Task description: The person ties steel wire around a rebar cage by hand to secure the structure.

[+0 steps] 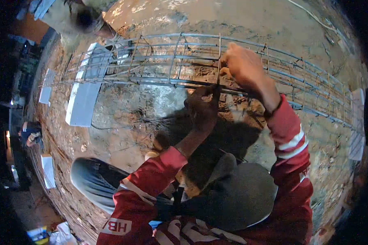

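A long rebar cage (176, 61) of lengthwise bars and thin square stirrups runs across the view in front of me. My right hand (245, 67) is closed at a steel stirrup (220, 49) that stands across the upper bars near the middle. Lower down, my left hand (202, 110) is in shadow, its fingers closed round the foot of the same stirrup beside the near lengthwise bar. Both sleeves are red with white stripes. The exact finger contact of the left hand is dark and hard to make out.
A white block (85, 104) lies under the cage's left part, and another pale block (357, 143) under its right end. Another person's arm (106, 30) reaches to the cage at upper left. Loose long rods (65, 171) lie at left. Muddy, wet ground (126, 139) surrounds my bent knees.
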A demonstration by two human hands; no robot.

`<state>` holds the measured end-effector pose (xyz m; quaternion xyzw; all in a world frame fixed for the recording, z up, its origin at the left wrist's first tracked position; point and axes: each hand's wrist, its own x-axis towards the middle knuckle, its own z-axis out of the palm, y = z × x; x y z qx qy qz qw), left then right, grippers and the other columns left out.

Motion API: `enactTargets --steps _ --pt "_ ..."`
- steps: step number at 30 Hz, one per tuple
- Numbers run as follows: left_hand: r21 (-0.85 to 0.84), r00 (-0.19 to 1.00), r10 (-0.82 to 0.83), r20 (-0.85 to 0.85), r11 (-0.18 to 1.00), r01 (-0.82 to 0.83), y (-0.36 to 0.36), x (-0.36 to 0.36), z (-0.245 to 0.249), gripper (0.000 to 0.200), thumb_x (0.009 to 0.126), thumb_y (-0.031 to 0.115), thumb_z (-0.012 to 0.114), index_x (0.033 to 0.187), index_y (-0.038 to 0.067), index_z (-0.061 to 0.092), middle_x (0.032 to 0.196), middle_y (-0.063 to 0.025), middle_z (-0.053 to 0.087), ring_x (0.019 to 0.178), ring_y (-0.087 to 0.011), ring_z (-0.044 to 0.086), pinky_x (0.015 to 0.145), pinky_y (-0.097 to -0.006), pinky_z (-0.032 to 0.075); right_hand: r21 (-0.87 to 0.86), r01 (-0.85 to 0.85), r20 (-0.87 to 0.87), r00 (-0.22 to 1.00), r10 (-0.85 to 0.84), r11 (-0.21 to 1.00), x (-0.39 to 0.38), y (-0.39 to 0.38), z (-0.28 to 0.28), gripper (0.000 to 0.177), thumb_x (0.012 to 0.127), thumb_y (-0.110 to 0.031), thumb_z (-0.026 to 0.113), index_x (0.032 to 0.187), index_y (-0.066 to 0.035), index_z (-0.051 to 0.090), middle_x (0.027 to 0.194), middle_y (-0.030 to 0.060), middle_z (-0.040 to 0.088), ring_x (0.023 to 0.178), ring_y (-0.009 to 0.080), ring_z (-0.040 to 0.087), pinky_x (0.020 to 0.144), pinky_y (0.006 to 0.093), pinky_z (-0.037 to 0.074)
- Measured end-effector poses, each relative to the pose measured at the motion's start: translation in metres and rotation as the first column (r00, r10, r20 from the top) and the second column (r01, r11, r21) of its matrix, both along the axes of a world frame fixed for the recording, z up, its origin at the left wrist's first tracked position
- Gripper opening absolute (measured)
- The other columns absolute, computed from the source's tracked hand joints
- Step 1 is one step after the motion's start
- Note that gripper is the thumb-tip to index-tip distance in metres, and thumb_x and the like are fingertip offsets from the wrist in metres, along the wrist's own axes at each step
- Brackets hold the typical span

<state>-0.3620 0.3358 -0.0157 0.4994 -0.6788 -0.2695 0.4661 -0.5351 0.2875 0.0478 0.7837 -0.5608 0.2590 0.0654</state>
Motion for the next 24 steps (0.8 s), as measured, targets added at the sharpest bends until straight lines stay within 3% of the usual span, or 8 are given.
enactTargets --steps 1,4,9,11,13,14,16,24 --pt "-0.029 1.000 0.013 -0.023 0.999 -0.014 0.001 -0.001 -0.005 0.019 0.083 0.020 0.071 0.089 0.002 0.072 0.081 -0.0144 0.071 0.078 -0.0282 0.069 0.072 -0.0381 0.052 0.193 -0.003 -0.116 0.993 0.026 0.981 -0.003 -0.008 -0.003 0.015 0.079 -0.017 0.062 0.087 -0.005 0.067 0.087 0.0181 0.066 0.085 0.0367 0.064 0.073 0.0481 0.051" --pt "0.067 0.992 0.117 -0.046 0.991 -0.113 0.004 -0.006 -0.006 0.016 0.082 0.018 0.073 0.086 0.002 0.071 0.078 -0.0126 0.071 0.078 -0.0265 0.069 0.071 -0.0372 0.051 0.285 0.062 -0.210 0.978 0.000 0.957 -0.002 -0.011 0.011 0.014 0.081 -0.017 0.061 0.083 -0.005 0.068 0.088 0.0187 0.066 0.087 0.0374 0.065 0.076 0.0510 0.050" --pt "-0.012 0.980 0.130 -0.148 0.991 -0.133 0.004 -0.014 -0.015 0.014 0.081 0.015 0.073 0.086 0.002 0.071 0.079 -0.0128 0.071 0.075 -0.0242 0.070 0.070 -0.0347 0.052 -0.061 0.045 -0.223 0.973 -0.057 0.997 0.010 0.027 -0.008 0.015 0.079 -0.019 0.064 0.085 -0.005 0.066 0.077 0.0154 0.065 0.074 0.0348 0.064 0.071 0.0482 0.049" --pt "0.037 0.977 0.114 -0.178 0.993 -0.109 0.004 -0.012 -0.008 0.014 0.080 0.015 0.073 0.085 0.002 0.071 0.079 -0.0127 0.071 0.074 -0.0231 0.070 0.069 -0.0337 0.052 -0.141 0.060 0.221 0.975 -0.027 0.988 0.037 0.070 0.014 0.013 0.078 -0.016 0.069 0.085 -0.005 0.065 0.075 0.0129 0.063 0.075 0.0313 0.060 0.068 0.0410 0.044" --pt "0.134 0.972 0.125 -0.198 0.986 -0.099 0.006 -0.012 0.007 0.015 0.080 0.013 0.073 0.086 0.000 0.071 0.078 -0.0124 0.071 0.072 -0.0205 0.069 0.070 -0.0326 0.053 0.214 0.115 0.544 0.811 -0.216 0.970 0.055 0.103 0.001 0.011 0.085 -0.015 0.064 0.083 -0.004 0.061 0.072 0.0116 0.059 0.066 0.0246 0.058 0.060 0.0371 0.045" --pt "0.130 0.974 0.118 -0.195 0.987 -0.094 0.005 -0.014 0.007 0.015 0.080 0.013 0.073 0.086 0.000 0.071 0.078 -0.0124 0.071 0.072 -0.0205 0.069 0.070 -0.0326 0.053 0.211 0.120 0.547 0.808 -0.219 0.970 0.057 0.108 -0.018 0.011 0.085 -0.015 0.064 0.083 -0.004 0.061 0.072 0.0116 0.059 0.066 0.0246 0.058 0.060 0.0371 0.045" --pt "0.156 0.961 0.132 -0.242 0.983 -0.096 0.005 -0.014 0.008 0.016 0.079 0.012 0.073 0.087 -0.002 0.071 0.078 -0.0125 0.070 0.071 -0.0182 0.068 0.069 -0.0312 0.053 0.424 -0.136 0.902 0.147 -0.405 0.895 0.062 0.112 -0.064 0.018 0.091 -0.018 0.057 0.080 -0.003 0.059 0.069 0.0111 0.058 0.060 0.0179 0.056 0.054 0.0342 0.044" --pt "0.260 0.958 0.117 -0.261 0.965 -0.047 0.003 -0.013 0.006 0.015 0.079 0.013 0.074 0.084 -0.001 0.071 0.077 -0.0126 0.070 0.070 -0.0173 0.067 0.063 -0.0304 0.052 0.360 0.086 0.873 0.321 -0.368 0.929 0.061 0.093 -0.082 0.024 0.091 -0.023 0.059 0.079 -0.003 0.059 0.066 0.0107 0.055 0.059 0.0186 0.056 0.054 0.0346 0.044"
